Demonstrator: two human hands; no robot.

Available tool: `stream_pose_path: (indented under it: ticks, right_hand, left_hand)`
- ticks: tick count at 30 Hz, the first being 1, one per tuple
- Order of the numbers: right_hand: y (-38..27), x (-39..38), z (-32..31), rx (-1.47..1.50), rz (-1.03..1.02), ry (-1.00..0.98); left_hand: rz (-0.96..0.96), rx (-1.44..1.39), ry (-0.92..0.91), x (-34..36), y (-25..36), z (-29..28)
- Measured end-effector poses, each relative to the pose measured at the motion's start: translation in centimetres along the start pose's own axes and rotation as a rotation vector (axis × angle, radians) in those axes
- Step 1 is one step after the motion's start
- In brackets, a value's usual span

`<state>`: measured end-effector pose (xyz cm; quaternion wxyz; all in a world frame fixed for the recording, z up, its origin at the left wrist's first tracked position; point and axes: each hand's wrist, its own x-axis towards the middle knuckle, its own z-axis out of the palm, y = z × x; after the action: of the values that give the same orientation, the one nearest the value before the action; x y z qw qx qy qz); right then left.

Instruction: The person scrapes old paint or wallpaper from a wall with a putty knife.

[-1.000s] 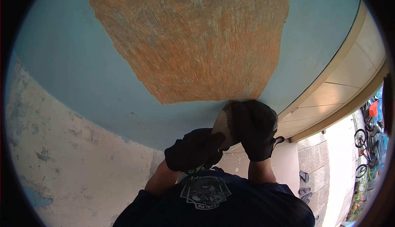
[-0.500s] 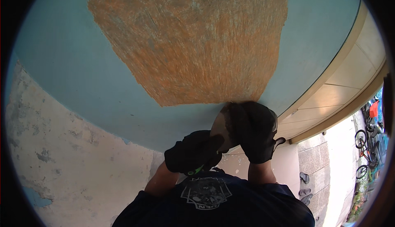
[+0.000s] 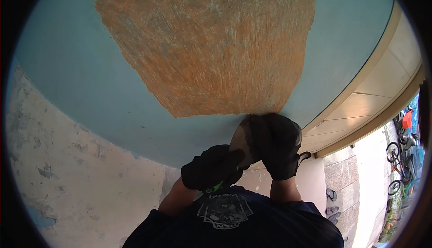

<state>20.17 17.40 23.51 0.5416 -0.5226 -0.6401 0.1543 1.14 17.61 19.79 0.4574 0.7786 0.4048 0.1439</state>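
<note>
My left hand [image 3: 210, 169], in a black glove, has its fingers closed on a flat grey scraper blade [image 3: 239, 143]. My right hand [image 3: 280, 145], gloved in black too, is wrapped over the blade's right part. The blade's far edge meets the pale blue painted wall [image 3: 72, 63] at the bottom edge of a large rough orange patch [image 3: 216, 50], which is scratched and mottled with grey. The handle of the tool, if it has one, is hidden by the gloves.
A weathered whitish plaster area [image 3: 90, 180] lies at lower left. Cream panels [image 3: 373, 106] in a beige frame run along the right. Beyond are tiled paving [image 3: 339, 171], several sandals [image 3: 331, 195], bicycles [image 3: 393, 153] and a red object [image 3: 407, 119].
Both hands and the blade sit slightly lower in the picture, as does the orange patch's lower edge. Both hands keep hold of the blade.
</note>
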Motion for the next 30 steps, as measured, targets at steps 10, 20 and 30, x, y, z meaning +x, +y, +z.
stream_pose_path:
  ticks: [10, 20, 30]
  right_hand:
    - [0.3, -0.1, -0.3, 0.006, -0.11, -0.02]
    - [0.6, -0.3, -0.3, 0.01, -0.045, -0.056]
    - [-0.2, 0.2, -0.2, -0.001, -0.118, 0.008]
  left_hand:
    - [0.765, 0.467, 0.611, -0.3, -3.2, 3.4]
    - [0.697, 0.502, 0.585, 0.3, -4.6, 3.4]
    - [-0.327, -0.45, -0.038, 0.3, 1.5, -0.5]
